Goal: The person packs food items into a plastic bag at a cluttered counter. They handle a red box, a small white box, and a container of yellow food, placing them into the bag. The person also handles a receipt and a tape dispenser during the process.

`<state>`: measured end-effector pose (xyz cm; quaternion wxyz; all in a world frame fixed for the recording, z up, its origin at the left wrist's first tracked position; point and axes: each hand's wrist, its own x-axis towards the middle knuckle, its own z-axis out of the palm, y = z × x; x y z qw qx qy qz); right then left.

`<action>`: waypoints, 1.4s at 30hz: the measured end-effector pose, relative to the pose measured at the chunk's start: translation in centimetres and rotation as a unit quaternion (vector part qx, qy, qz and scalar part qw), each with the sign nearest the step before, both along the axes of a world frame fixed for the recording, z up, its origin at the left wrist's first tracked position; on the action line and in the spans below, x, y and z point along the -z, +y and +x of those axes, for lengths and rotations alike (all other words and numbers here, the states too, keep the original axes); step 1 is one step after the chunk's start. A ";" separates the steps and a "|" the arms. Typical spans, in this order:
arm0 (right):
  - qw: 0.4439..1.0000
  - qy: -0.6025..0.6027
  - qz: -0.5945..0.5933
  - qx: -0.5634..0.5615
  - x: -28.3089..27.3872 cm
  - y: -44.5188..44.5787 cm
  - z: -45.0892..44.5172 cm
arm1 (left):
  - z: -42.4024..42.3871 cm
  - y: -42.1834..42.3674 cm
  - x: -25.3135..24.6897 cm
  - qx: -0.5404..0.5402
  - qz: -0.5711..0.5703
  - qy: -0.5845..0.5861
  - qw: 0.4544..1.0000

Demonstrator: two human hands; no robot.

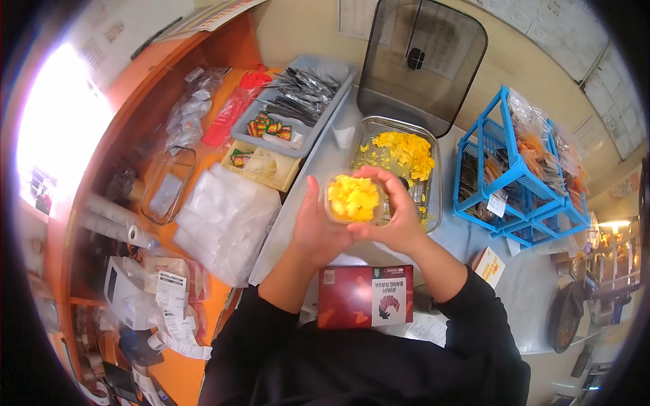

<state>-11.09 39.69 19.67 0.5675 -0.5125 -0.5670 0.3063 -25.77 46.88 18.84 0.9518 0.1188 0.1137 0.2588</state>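
A small clear plastic container (354, 199) heaped with yellow scrambled egg is between my hands, above the counter. My left hand (321, 226) supports it at the left and from below, thumb extended along the side; its fingers are hidden beneath. My right hand (395, 215) curves around the right side, fingers at the far rim and thumb at the near edge. Just beyond, a metal tray with a wire rack (437, 203) holds more loose scrambled egg (406, 152), mostly toward its far right. A dark object inside the tray is partly covered by my right hand.
A tinted lid (391, 96) leans on the wall behind the tray. Blue plastic racks (518, 177) with packets stand right. A red printed box (345, 297) lies close to my body. Leftward are a grey bin of wrapped utensils (345, 76), sauce sachets (269, 127) and plastic bags (228, 218).
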 end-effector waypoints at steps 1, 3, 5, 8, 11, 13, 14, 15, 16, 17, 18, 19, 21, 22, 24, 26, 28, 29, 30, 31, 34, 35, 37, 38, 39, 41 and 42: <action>1.000 0.017 0.021 0.013 0.3 -0.2 0.4 | 0.0 -0.1 -0.2 -0.032 0.042 0.027 0.998; 0.998 0.057 0.012 -0.024 0.2 -0.3 1.3 | -0.2 -0.3 -0.7 -0.102 0.128 0.082 0.983; 0.994 0.088 -0.027 -0.057 -0.9 -0.7 1.2 | -1.8 0.2 0.1 -0.219 0.428 0.175 0.859; 0.975 0.165 -0.125 -0.081 -0.8 -1.5 1.7 | -2.4 0.6 -2.7 -0.202 0.777 0.289 0.521; 0.973 0.178 -0.084 -0.124 0.3 -1.6 1.8 | -2.0 -0.7 -5.6 -0.100 0.861 0.338 0.367; 0.969 0.198 -0.076 -0.128 0.4 -1.5 1.5 | -2.0 -1.2 -6.0 -0.062 0.863 0.365 0.343; 0.967 0.208 -0.072 -0.129 0.4 -1.4 1.4 | -2.1 -1.3 -6.0 -0.057 0.864 0.378 0.326; 0.965 0.214 -0.079 -0.128 0.5 -1.4 1.2 | -2.1 -1.5 -6.0 -0.052 0.865 0.390 0.311; 0.964 0.219 -0.086 -0.126 0.5 -1.4 1.0 | -2.0 -1.8 -5.9 -0.045 0.855 0.408 0.317; 0.962 0.225 -0.093 -0.125 0.5 -1.4 0.7 | -1.8 -2.1 -5.9 -0.039 0.845 0.424 0.323; 0.964 0.223 -0.086 -0.116 0.8 -1.5 0.5 | -1.5 -2.3 -5.8 -0.032 0.834 0.440 0.331; 0.966 0.222 -0.080 -0.106 1.2 -1.6 0.2 | -1.3 -2.6 -5.7 -0.037 0.833 0.448 0.323; 0.971 0.209 -0.071 -0.088 1.5 -1.8 -0.2 | -1.0 -2.9 -5.6 -0.046 0.830 0.465 0.306; 0.975 0.198 -0.068 -0.080 1.5 -1.8 -0.4 | -1.0 -2.9 -5.5 -0.055 0.838 0.449 0.305; 0.978 0.189 -0.060 -0.070 1.4 -2.1 -0.7 | -0.8 -2.7 -5.5 -0.074 0.853 0.417 0.305; 0.977 0.194 -0.050 -0.069 0.9 -2.5 -0.9 | -0.8 -2.3 -5.3 -0.069 0.868 0.396 0.292; 0.974 0.209 -0.038 -0.082 1.1 -2.6 -0.8 | -0.8 -2.1 -5.0 -0.075 0.880 0.375 0.283; 0.972 0.216 -0.032 -0.089 1.2 -2.6 -0.8 | -0.8 -2.0 -4.8 -0.082 0.884 0.365 0.280; 0.964 0.243 -0.051 -0.095 0.9 -2.8 -0.6 | -0.7 -1.9 -4.8 -0.090 0.888 0.354 0.279; 0.955 0.269 -0.070 -0.100 0.3 -2.9 -0.4 | -0.7 -1.8 -5.0 -0.071 0.887 0.354 0.289; 0.937 0.318 -0.099 -0.103 -0.2 -3.1 0.1 | -0.9 -1.9 -5.7 -0.082 0.856 0.342 0.378; 0.933 0.329 -0.103 -0.101 -0.3 -3.2 0.2 | -1.1 -2.1 -5.4 -0.131 0.822 0.328 0.446; 0.941 0.305 -0.104 -0.103 -1.0 -3.3 0.4 | -1.5 -1.8 -4.5 -0.124 0.674 0.333 0.647; 0.945 0.293 -0.104 -0.104 -1.2 -3.2 0.3 | -1.7 -1.3 -3.7 -0.066 0.543 0.345 0.763; 0.950 0.278 -0.097 -0.101 -1.2 -3.2 0.2 | -1.7 -1.1 -3.0 -0.007 0.393 0.342 0.854; 0.960 0.247 -0.084 -0.096 -1.1 -2.8 -0.4 | -1.2 -1.2 -1.9 -0.030 0.404 0.330 0.852; 0.958 0.259 -0.092 -0.080 -0.9 -2.5 -0.7 | -1.0 -1.3 -1.6 -0.044 0.411 0.326 0.850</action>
